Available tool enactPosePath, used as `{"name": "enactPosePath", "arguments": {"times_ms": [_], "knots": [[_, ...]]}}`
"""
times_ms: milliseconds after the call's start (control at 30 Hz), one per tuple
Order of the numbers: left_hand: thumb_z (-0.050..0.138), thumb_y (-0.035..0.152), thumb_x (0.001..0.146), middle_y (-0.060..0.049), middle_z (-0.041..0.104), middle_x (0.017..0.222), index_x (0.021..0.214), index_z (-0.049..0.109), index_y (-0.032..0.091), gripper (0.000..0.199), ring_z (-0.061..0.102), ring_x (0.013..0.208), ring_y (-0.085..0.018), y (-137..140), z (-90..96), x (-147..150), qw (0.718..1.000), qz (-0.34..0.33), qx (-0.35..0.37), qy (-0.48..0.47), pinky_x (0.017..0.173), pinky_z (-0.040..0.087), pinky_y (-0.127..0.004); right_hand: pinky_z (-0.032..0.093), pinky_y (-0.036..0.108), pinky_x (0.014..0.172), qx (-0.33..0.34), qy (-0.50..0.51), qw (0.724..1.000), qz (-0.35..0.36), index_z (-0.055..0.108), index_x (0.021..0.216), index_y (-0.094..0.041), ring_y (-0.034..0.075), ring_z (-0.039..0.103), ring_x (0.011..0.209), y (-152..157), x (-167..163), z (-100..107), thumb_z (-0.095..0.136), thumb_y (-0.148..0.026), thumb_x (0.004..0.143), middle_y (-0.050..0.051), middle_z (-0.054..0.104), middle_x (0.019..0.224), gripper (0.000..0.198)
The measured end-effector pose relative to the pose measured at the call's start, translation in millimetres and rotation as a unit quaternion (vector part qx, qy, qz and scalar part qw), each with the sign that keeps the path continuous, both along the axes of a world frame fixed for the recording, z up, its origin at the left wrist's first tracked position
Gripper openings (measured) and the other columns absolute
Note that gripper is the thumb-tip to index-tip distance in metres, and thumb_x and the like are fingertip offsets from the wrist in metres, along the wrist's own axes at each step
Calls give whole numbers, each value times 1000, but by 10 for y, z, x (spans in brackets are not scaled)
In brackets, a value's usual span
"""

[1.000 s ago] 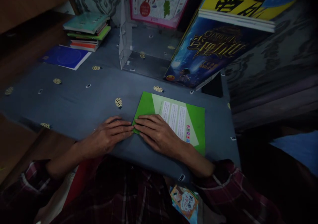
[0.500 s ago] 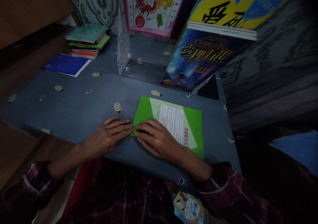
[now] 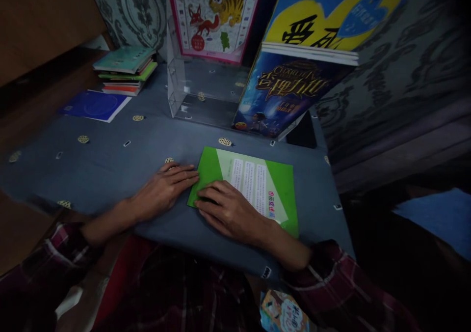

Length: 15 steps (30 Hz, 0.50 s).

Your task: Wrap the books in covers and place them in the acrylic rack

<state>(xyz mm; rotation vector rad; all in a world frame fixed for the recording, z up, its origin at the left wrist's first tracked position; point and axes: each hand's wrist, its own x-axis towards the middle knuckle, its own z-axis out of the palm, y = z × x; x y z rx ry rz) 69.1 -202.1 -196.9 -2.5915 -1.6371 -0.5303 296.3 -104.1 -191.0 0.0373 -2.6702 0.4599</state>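
A green book (image 3: pixel 281 179) with pale text panels lies closed and slanted on the cloth-covered table. My left hand (image 3: pixel 165 189) rests at the book's left edge, its stretched fingertips meeting that edge. Over the book's lower left part, my right hand (image 3: pixel 230 211) lies palm down with fingers a little bent, pressing on the cover and gripping nothing. Both thumbs are mostly hidden beneath the hands.
A clear acrylic stand (image 3: pixel 176 86) at the back holds upright books, including a dark blue one (image 3: pixel 272 94). At back left are a book stack (image 3: pixel 125 62) and a blue booklet (image 3: pixel 93 105). Another book (image 3: pixel 283 312) sits below the table's front edge (image 3: pixel 221 261).
My left hand has moved slightly up along the book's left edge. My right hand remains on the cover, its fingers slightly lower on it. The whole view has shifted a little.
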Motion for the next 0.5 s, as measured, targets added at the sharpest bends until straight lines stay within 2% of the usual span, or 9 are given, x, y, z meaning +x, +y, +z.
{"name": "enactPosePath", "arguments": {"times_ms": [267, 500], "knots": [[43, 8, 99, -12, 69, 136, 132, 64, 15, 40, 61, 133, -22, 340, 58, -57, 1000, 3, -17, 7, 109, 48, -44, 51, 39, 89, 0, -4, 1000, 9, 73, 105, -13, 24, 59, 99, 12, 0, -7, 48, -21, 105, 12, 72, 102, 26], [42, 12, 101, -13, 70, 134, 132, 65, 15, 38, 64, 128, -23, 640, 18, -105, 1000, 16, -6, -6, 107, 48, -45, 50, 39, 88, 5, -4, 1000, 10, 72, 106, -13, 23, 58, 97, 10, 3, -8, 50, -20, 104, 12, 71, 101, 23]]}}
